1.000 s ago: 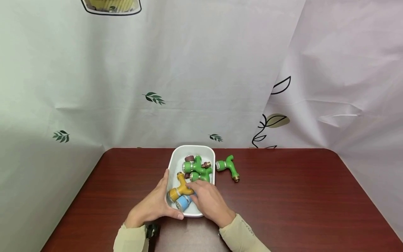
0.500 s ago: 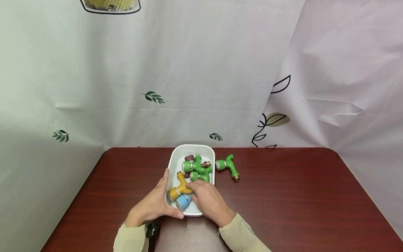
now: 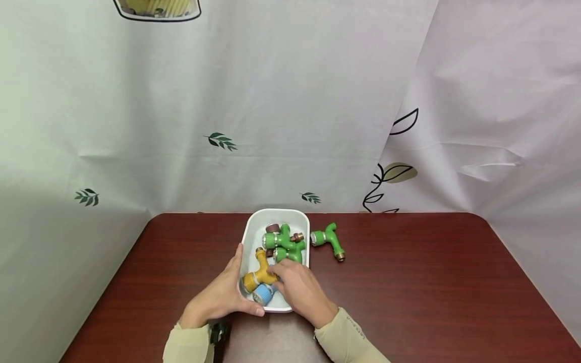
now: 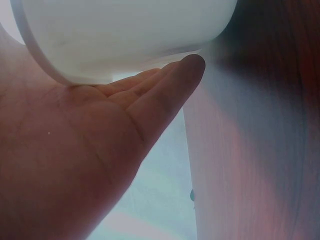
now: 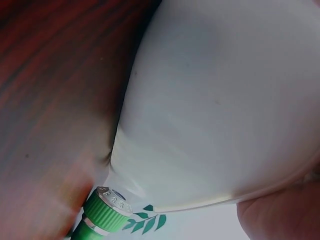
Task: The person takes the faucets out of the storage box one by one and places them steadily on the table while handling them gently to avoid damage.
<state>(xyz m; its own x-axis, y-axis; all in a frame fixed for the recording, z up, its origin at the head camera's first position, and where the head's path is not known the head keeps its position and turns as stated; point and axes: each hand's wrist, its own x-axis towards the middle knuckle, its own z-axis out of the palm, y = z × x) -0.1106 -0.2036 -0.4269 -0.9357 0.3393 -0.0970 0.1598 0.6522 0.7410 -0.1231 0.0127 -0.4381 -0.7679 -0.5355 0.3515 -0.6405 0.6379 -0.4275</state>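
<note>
A white plastic tub [image 3: 251, 229] holds several taps. My left hand [image 3: 220, 297] rests against the tub's near left corner, its fingers straight along the side wall and thumb on the front rim; the left wrist view shows the extended fingers [image 4: 165, 95] against the tub. Reaching in over the right rim, my right hand [image 3: 304, 290] pinches the spout end of a yellow tap [image 3: 262, 272]; its fingertips are partly hidden. Below that lies a blue tap [image 3: 263, 294], partly covered by the hand. Two green taps [image 3: 285, 238] lie farther back in the tub, over a maroon tap [image 3: 273, 228].
Another green tap [image 3: 335, 242] with a brass threaded end lies on the dark red wooden table [image 3: 408, 282], just right of the tub. A white curtain [image 3: 290, 101] with leaf prints hangs behind the table's far edge.
The yellow tap's spout and the blue tap's handle have shifted slightly under my right hand. My left hand and the tub stay in place.
</note>
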